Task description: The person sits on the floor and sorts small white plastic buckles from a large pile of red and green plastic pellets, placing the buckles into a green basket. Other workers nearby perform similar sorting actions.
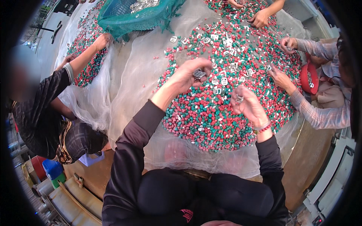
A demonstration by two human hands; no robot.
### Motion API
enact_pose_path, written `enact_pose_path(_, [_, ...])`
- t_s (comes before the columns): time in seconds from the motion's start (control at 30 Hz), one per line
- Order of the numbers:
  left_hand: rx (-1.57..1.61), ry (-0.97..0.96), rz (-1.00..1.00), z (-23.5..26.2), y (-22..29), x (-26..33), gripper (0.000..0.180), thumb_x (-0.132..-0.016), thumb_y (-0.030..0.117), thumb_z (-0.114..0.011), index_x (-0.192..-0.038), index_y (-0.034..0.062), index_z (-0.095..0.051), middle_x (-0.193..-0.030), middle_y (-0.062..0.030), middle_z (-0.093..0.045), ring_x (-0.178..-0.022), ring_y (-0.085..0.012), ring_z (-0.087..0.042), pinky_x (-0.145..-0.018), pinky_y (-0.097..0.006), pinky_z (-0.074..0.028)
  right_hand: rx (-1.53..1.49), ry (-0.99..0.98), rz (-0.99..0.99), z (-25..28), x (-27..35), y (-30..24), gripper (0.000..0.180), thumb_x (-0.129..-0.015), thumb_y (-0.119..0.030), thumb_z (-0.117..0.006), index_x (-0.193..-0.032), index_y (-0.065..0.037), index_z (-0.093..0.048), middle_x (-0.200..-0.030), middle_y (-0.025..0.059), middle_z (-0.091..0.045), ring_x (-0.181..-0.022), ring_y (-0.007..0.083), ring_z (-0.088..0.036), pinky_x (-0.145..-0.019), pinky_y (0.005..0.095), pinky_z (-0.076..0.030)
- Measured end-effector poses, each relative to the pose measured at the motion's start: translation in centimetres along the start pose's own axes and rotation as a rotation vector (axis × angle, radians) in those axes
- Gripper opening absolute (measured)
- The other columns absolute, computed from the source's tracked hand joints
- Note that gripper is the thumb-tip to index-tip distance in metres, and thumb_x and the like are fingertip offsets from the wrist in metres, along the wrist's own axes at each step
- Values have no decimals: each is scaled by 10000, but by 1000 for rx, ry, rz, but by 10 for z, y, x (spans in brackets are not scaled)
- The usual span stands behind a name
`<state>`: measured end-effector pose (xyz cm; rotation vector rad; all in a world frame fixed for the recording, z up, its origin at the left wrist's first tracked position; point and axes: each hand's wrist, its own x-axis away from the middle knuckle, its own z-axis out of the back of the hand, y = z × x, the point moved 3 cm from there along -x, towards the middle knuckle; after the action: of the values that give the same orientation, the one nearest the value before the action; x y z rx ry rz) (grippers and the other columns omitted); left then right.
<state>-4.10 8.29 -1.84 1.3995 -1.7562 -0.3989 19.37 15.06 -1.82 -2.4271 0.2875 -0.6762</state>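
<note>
A small silvery metal buckle (198, 73), flat and rectangular with slots, is pinched between the thumb and curled fingertips of the left hand (188, 75), raised over the near-left part of the heap. The right hand (247, 103) has its fingers folded in around several more metal buckles (239, 99), bunched against the palm; how many cannot be told. A red bead bracelet (264, 128) rings that wrist, and both arms wear dark sleeves.

Under both hands lies a broad mound of small pebble-like media (211, 120), smooth cone-like chips in red, green and white, too many to count. Scattered on its top are roughly twenty loose white-silver buckles (222, 81). The mound rests on a thin translucent mesh sheet (132, 98), crinkled at its edges.

Three other people work at the sheet: one in a dark checked top at the left (45, 113), one in a plaid shirt at the right (324, 113), and a pair of bare hands at the far edge (260, 17). At the far side sits a green net bag (135, 17) holding a pile of shiny metal pieces. A second spread of the same coloured media (88, 56) lies to the left.
</note>
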Motion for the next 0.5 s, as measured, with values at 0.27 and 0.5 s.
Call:
enact_pose_path(0.27, [-1894, -23, -264, -1, -68, -81, 380, -722, 336, -770, -904, 43, -611, -839, -145, -671, -855, -354, -656, -722, -468, -518, 1793, 565, 72, 59, -81, 23, 469, -884, -311, -622, -1181, -18, -410, -894, 245, -622, -889, 413, -622, -674, 525, -491])
enact_pose_path(0.5, [-931, -77, -65, 4, -25, -27, 367, -879, 416, -643, -903, 50, -644, -688, -31, -613, -587, -134, -579, -530, -328, -439, 860, 309, 177, 83, -34, 21, 257, -936, -177, -580, -1151, -37, -600, -800, 47, -653, -750, 143, -605, -585, 285, -441])
